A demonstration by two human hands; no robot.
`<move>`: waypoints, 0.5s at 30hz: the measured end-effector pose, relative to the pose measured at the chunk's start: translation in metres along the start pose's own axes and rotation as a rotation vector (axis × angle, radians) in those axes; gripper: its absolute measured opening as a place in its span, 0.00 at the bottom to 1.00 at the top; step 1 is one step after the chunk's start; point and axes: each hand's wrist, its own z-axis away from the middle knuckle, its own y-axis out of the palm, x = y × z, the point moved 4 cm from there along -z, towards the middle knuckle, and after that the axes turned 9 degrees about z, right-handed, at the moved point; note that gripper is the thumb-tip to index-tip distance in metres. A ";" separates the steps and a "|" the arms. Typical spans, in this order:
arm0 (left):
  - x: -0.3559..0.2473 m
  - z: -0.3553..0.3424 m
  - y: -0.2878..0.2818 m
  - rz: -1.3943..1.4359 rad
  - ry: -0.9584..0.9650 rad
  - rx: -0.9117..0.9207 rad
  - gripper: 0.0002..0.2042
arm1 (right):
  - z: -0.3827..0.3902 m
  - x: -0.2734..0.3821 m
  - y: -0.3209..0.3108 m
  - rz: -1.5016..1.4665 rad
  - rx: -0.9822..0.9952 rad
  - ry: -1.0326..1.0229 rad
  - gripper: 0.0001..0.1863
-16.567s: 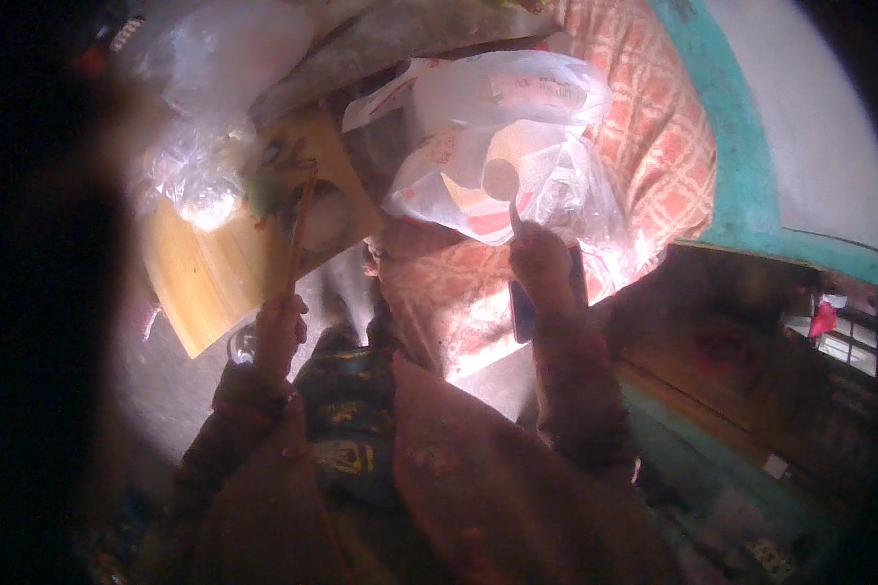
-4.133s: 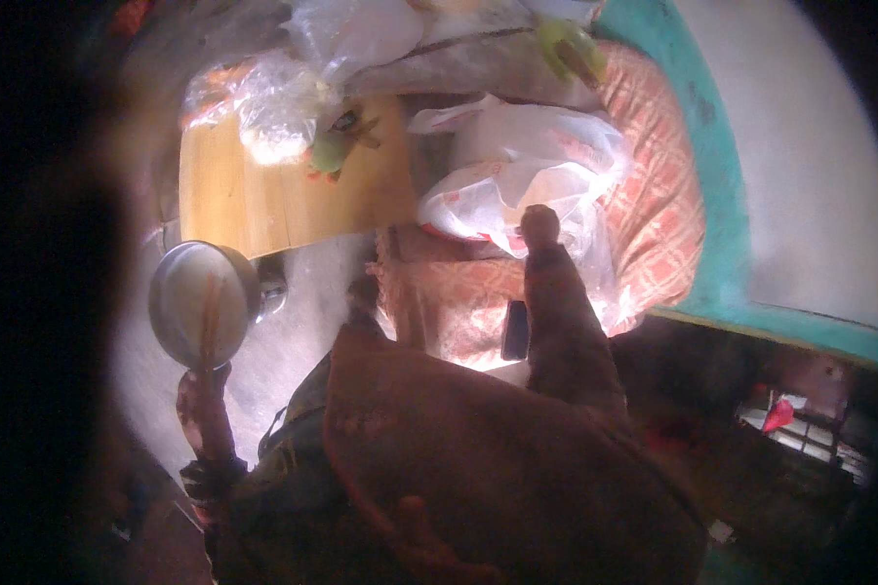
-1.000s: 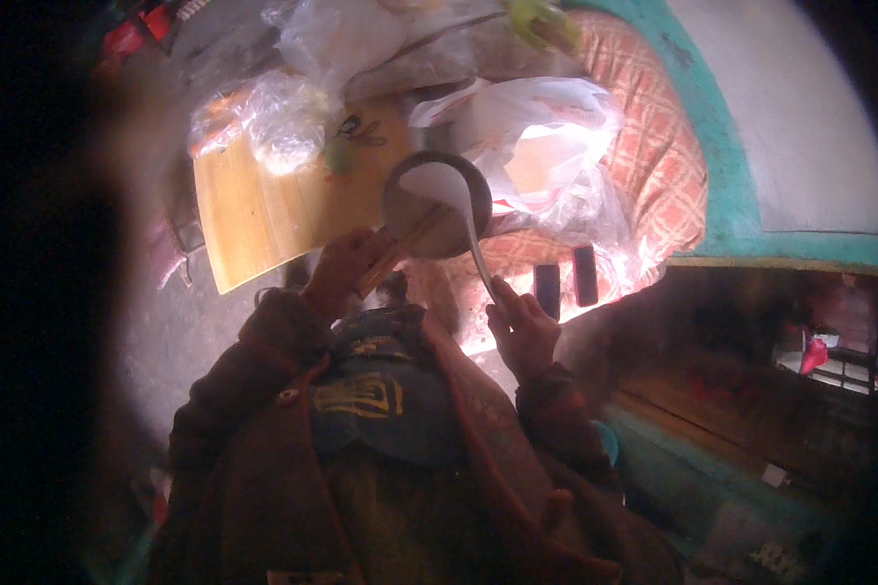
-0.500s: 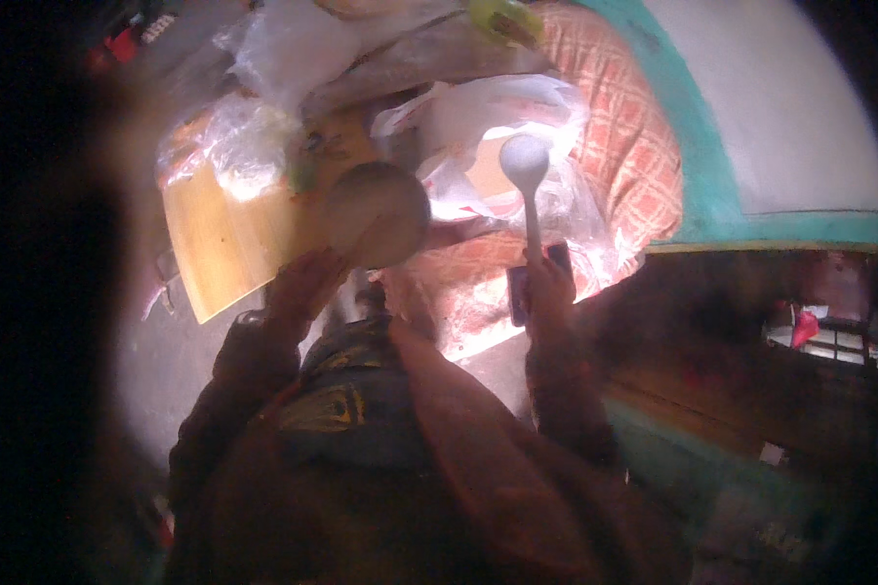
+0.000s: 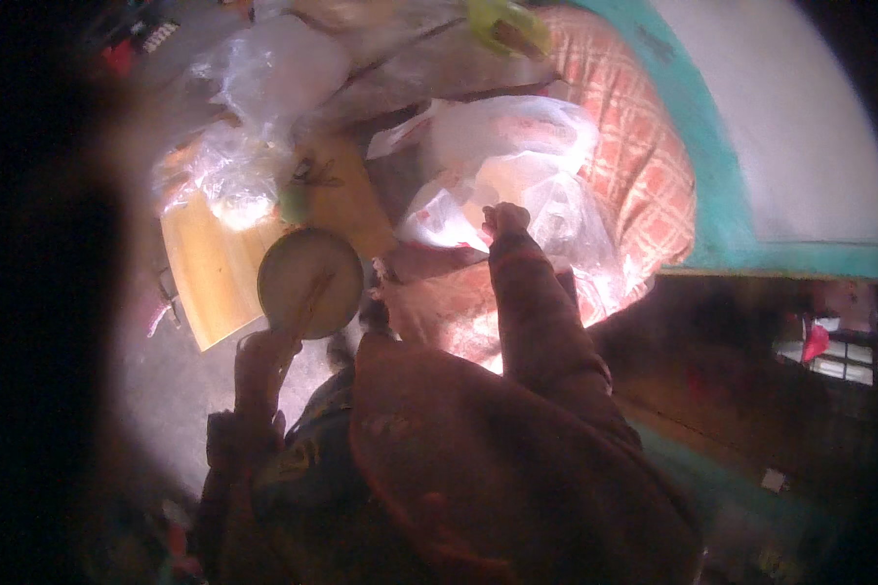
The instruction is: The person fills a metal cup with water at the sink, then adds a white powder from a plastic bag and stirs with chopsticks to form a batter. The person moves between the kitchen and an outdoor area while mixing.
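Sunlight falls across a crumpled white translucent plastic bag with red print, which lies with its near side spread open on an orange cloth with a pale lattice pattern. The right hand reaches over the near part of this bag, its fingers curled in; whether it grips anything there cannot be told, since the fingers are small and partly washed out by glare. The left hand is closed at the near side of a round, pale grey vessel with a dark rim, holding it up to the left of the bag and well apart from it. A slim reddish-brown stick shape runs across the inside of the vessel toward that hand, too blurred to count as one stick or two. Beyond the vessel is a yellow wooden board, bearing a shiny clear plastic bag, a small green item just beside that bag, and a dark, thin-armed object near the green item. A yellow-green bag sits at the far edge of the cloth.
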 end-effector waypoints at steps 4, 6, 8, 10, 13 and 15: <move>0.005 0.017 -0.007 0.405 -0.083 -0.174 0.06 | -0.026 -0.012 0.010 0.088 -0.030 -0.010 0.03; 0.002 0.023 -0.009 0.538 -0.074 -0.174 0.05 | -0.038 -0.016 0.014 0.137 -0.026 -0.024 0.03; 0.002 0.029 -0.011 0.435 -0.178 -0.132 0.09 | -0.049 -0.015 0.018 0.145 -0.028 -0.062 0.03; 0.002 0.032 -0.012 0.480 -0.249 -0.145 0.10 | -0.059 -0.013 0.025 0.199 0.013 -0.097 0.04; 0.002 0.038 -0.013 0.613 -0.284 -0.214 0.10 | -0.070 -0.007 0.032 0.257 0.011 -0.125 0.04; 0.001 0.041 -0.013 0.505 -0.275 -0.213 0.09 | -0.072 -0.003 0.035 0.277 -0.014 -0.114 0.04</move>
